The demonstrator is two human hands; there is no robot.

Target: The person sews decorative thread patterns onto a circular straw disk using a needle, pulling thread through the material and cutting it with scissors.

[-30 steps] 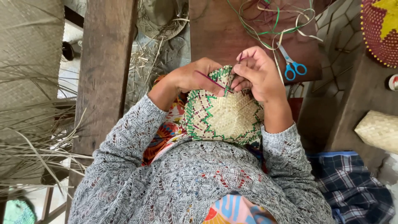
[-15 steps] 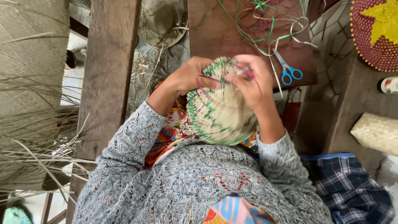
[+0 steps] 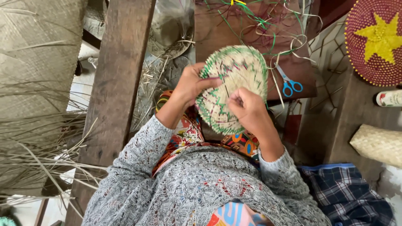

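Both hands hold one woven disc [image 3: 234,86]; the left hand [image 3: 193,86] grips its rim at 9 o'clock, thumb laid over the green edge; the right hand [image 3: 248,108] is closed on the lower part at about 5 o'clock, fingers pinched tight, but I cannot tell what small thing they pinch. That disc is pale straw with green and purple zigzags; it sits up in front of the chest, tilted, its long way running from 7 o'clock up to 1 o'clock; it lies between the two hands, and both touch it, so neither is nearer.

At 3 o'clock from the disc lie blue scissors [image 3: 289,86] on a brown board [image 3: 217,33]; loose green and pale strips [image 3: 268,25] curl at 12 o'clock. Far off at 2 o'clock sits a round red mat [image 3: 360,46] with a yellow star; below it lies a small white tube [image 3: 389,98] with a red end; its label is too small to make out. At 4 o'clock is a pale woven pouch [image 3: 379,144]; dry grass [image 3: 37,138] lies at 8 o'clock.
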